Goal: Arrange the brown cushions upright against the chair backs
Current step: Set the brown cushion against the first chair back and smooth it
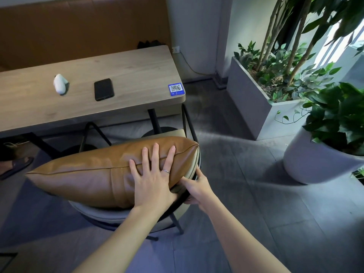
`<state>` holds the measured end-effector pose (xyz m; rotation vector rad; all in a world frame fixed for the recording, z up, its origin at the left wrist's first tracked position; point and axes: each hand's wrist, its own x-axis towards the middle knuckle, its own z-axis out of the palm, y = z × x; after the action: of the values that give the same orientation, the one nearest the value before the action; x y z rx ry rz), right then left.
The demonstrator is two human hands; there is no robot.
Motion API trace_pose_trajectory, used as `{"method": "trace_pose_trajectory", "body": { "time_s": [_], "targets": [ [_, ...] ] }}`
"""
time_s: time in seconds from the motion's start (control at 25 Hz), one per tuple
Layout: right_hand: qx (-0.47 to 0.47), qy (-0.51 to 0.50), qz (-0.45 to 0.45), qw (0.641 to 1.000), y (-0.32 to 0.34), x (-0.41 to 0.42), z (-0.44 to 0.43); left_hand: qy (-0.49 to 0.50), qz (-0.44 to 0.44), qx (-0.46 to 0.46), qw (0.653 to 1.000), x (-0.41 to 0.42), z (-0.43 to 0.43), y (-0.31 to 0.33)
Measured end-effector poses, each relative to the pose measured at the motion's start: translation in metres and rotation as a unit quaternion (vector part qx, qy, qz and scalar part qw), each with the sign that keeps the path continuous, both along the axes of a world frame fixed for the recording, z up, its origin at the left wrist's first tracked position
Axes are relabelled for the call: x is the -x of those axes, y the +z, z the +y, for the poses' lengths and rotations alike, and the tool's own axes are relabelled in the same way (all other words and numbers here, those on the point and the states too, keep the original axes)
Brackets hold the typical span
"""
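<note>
Soft, slick brown cushion: left hand presses it flat-fingered, right hand fingers curl around the chair back.

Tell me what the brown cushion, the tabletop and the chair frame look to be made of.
Brown cushion: leather or faux leather, going by its smooth sheen, soft creases and piped seam; which one is unclear.
Tabletop: matte, light wood or wood-look laminate, showing grain streaks.
Chair frame: thin black rods, probably painted metal.
</note>
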<state>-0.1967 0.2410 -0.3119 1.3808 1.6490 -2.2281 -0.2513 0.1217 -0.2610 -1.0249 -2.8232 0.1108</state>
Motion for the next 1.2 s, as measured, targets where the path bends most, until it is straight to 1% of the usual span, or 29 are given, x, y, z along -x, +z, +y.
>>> {"method": "trace_pose_trajectory", "body": {
  "time_s": [0.16, 0.48, 0.72, 0.92, 1.0, 1.04, 1.12, 1.2],
  "targets": [
    [-0.009, 0.002, 0.004, 1.000, 0.000, -0.002, 0.003, -0.007, 0.002, -0.006, 1.000, 0.006, 0.001, 0.000],
    [-0.038, 0.017, 0.010, 0.999, -0.006, 0.016, 0.013, 0.009, 0.003, -0.006, 1.000, 0.024, 0.009, -0.008],
    [-0.009, 0.030, 0.009, 0.999, -0.006, 0.011, 0.015, 0.014, 0.007, -0.004, 1.000, 0.020, 0.009, -0.006],
    [-0.013, 0.062, -0.020, 0.998, -0.005, 0.008, 0.015, 0.014, -0.006, 0.010, 1.000, 0.015, 0.010, 0.003],
    [-0.046, 0.084, -0.043, 0.995, 0.001, 0.004, 0.012, 0.010, -0.022, 0.011, 1.000, 0.014, 0.008, 0.009],
    [-0.082, 0.104, -0.053, 0.990, 0.005, 0.001, 0.011, 0.005, -0.037, 0.012, 0.999, 0.015, 0.006, 0.013],
    [-0.178, 0.165, -0.080, 0.967, 0.016, -0.005, 0.007, -0.009, -0.076, 0.009, 0.997, 0.017, 0.001, 0.027],
    [-0.250, 0.219, -0.097, 0.938, 0.026, -0.011, 0.004, -0.020, -0.115, -0.001, 0.993, 0.017, -0.004, 0.046]
  ]
}}
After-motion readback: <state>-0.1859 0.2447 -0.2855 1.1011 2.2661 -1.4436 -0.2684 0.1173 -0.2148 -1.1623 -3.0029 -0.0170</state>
